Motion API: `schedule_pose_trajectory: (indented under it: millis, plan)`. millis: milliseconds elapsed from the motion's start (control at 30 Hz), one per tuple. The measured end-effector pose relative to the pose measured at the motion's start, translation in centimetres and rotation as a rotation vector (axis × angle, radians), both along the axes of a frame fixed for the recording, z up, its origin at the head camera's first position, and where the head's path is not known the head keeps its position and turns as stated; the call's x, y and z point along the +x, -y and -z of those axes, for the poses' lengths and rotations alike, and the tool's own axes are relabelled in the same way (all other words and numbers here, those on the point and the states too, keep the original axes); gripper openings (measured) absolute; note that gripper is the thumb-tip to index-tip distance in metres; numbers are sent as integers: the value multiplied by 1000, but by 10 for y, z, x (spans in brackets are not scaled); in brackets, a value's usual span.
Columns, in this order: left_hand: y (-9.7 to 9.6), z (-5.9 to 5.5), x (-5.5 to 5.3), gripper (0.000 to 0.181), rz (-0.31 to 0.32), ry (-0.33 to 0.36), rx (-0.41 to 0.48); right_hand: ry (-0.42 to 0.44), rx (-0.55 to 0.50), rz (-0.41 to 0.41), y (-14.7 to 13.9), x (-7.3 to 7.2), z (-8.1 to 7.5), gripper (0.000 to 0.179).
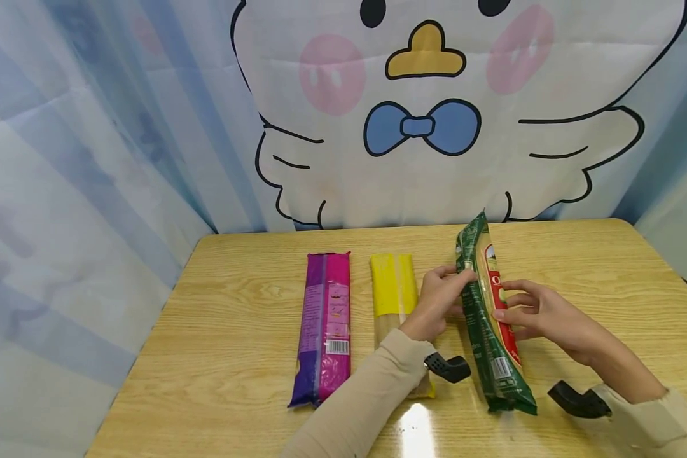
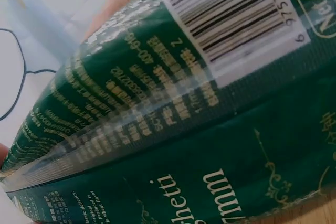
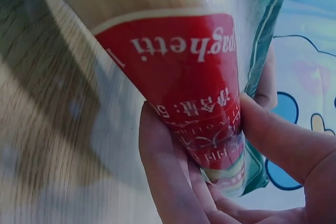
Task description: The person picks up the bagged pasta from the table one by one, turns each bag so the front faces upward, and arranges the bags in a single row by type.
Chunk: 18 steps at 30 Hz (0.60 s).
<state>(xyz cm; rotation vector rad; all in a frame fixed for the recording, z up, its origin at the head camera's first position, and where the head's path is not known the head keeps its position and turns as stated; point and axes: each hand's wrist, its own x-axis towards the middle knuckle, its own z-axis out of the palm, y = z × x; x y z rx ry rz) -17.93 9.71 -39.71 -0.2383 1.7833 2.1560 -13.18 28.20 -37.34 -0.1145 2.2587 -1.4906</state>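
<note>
A green spaghetti packet (image 1: 486,337) with a red label is tilted up on its long edge, its lower end near the table. My left hand (image 1: 432,302) pinches its upper left edge between thumb and fingers. On the label side, my right hand (image 1: 549,315) holds the packet near its middle. In the right wrist view, the right thumb (image 3: 283,135) and fingers close around the red label (image 3: 184,72). The left wrist view is mostly filled by the packet's green back and its barcode (image 2: 236,24); most of the left hand is hidden there.
A yellow packet (image 1: 392,286) lies on the wooden table (image 1: 217,356), partly under my left forearm. Left of it lies a purple and pink packet (image 1: 326,324). Behind the table hangs a printed curtain (image 1: 423,184). A dark wrist camera (image 1: 581,402) sits by my right sleeve.
</note>
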Motion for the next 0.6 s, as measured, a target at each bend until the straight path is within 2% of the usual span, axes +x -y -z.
schedule_pose_trajectory:
  millis: [400,600]
  plan:
    - [6,0,0,58,110,-40,29,-36,24,43,2,4,-8,80]
    - [8,-3,2,56,125,-65,27,-51,24,45,-1,4,-12,78]
